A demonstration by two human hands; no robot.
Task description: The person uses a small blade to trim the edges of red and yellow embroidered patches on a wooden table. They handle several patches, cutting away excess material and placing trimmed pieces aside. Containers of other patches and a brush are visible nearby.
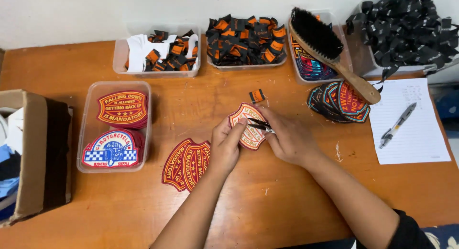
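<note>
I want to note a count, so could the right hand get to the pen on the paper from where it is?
Probably yes: the right hand would first have to let go of the small dark tool, but only bare table lies between it and the pen.

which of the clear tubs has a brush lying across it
The tub at the back, second from the right, holding colourful patches: the wooden brush with black bristles rests across its top. The other tubs have nothing lying over them.
</note>
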